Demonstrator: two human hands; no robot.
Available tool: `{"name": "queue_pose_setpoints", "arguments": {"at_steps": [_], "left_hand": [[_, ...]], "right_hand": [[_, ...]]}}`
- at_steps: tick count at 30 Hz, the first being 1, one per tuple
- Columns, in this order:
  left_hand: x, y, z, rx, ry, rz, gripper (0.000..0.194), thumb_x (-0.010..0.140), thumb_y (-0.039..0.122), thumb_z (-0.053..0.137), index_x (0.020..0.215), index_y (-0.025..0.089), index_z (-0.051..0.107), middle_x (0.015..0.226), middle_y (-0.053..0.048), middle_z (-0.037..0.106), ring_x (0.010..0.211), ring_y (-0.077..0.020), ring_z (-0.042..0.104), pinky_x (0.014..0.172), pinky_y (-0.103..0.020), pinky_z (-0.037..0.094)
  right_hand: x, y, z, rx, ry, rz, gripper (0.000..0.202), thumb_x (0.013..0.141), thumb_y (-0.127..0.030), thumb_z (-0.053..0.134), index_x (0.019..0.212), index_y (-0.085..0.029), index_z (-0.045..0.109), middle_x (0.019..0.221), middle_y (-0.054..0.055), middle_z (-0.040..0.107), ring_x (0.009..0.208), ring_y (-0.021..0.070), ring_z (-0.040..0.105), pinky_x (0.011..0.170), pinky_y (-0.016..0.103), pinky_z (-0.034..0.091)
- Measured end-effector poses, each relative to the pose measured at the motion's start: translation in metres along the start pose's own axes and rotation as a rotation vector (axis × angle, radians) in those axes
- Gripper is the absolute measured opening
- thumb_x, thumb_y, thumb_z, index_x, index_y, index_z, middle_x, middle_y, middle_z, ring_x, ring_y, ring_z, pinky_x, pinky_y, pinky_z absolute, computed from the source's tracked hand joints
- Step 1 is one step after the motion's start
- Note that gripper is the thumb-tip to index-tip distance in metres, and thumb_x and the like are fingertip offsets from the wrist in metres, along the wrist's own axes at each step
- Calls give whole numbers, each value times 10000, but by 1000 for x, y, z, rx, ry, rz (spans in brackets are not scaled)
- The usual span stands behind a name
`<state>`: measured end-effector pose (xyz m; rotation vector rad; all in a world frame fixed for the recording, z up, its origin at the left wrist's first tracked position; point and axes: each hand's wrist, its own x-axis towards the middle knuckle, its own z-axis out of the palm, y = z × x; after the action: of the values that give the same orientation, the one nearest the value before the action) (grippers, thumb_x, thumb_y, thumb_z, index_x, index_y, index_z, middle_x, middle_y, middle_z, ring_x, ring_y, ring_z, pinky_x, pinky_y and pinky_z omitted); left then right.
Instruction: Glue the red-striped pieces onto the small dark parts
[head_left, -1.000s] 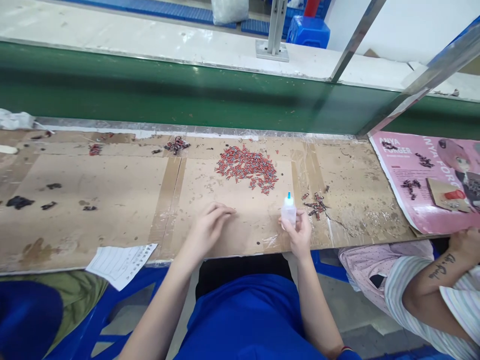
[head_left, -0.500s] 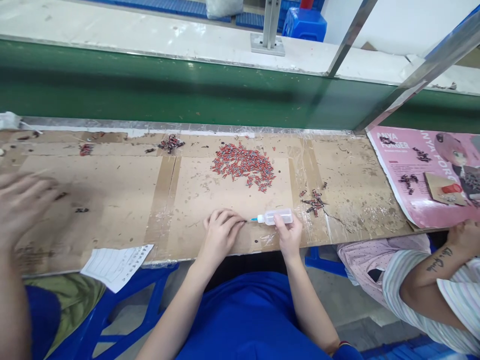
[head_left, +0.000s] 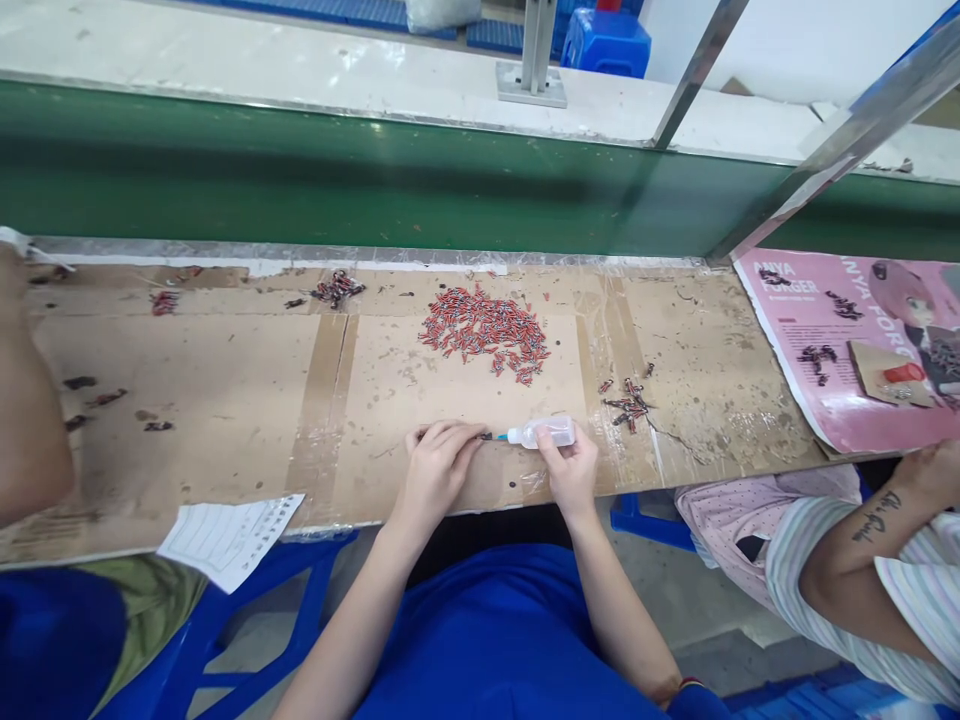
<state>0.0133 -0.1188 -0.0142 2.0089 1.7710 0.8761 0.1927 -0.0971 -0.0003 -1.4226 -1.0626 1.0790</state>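
Observation:
My left hand [head_left: 444, 462] pinches a small dark part [head_left: 486, 436] between thumb and fingertips, low over the cardboard. In my right hand [head_left: 573, 464] is a clear squeeze bottle [head_left: 551, 432], held on its side. The bottle's thin blue tip [head_left: 501, 437] points left and sits at or very near the dark part; whether they touch is too small to tell. Beyond both hands lies a pile of small red and metallic parts [head_left: 484, 325]. A smaller heap of dark and red parts [head_left: 628, 407] is to the right of the bottle.
Cardboard [head_left: 420, 385] covers the worktop, backed by a green belt [head_left: 300, 180]. Another person's arm [head_left: 30, 400] reaches in at left, near a paper sheet [head_left: 229, 540]. At right are a pink poster [head_left: 810, 340] and another person's tattooed forearm [head_left: 862, 530].
The other person's hand at left has moved forward out of view, uncovering dark parts. My hands and the bottle have hardly moved; the view has shifted slightly.

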Motion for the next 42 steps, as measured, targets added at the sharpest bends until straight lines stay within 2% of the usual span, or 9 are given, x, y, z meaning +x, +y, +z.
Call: {"name": "queue_pose_setpoints", "arguments": {"at_steps": [16, 25, 42], "left_hand": [[1, 0, 0, -11, 13, -15, 152, 929, 277, 569, 937, 278, 720, 930, -20, 793, 888, -215, 716, 900, -421, 354], [2, 1, -1, -9, -11, -59, 155, 923, 296, 566, 925, 288, 721, 942, -23, 792, 899, -217, 711, 935, -432, 358], [2, 1, -1, -17, 0, -40, 135, 923, 267, 579, 927, 278, 713, 929, -13, 792, 891, -217, 719, 943, -440, 325]], "right_hand": [[1, 1, 1, -103, -27, -24, 249, 751, -429, 681, 729, -182, 655, 675, 41, 701, 632, 193, 648, 602, 300, 524], [0, 2, -1, -80, -2, -21, 254, 759, -438, 675, 732, -187, 646, 685, 42, 705, 645, 198, 654, 606, 305, 533], [1, 0, -1, -102, -33, -26, 238, 764, -422, 666, 721, -190, 640, 660, 28, 675, 627, 185, 619, 600, 298, 500]]}}
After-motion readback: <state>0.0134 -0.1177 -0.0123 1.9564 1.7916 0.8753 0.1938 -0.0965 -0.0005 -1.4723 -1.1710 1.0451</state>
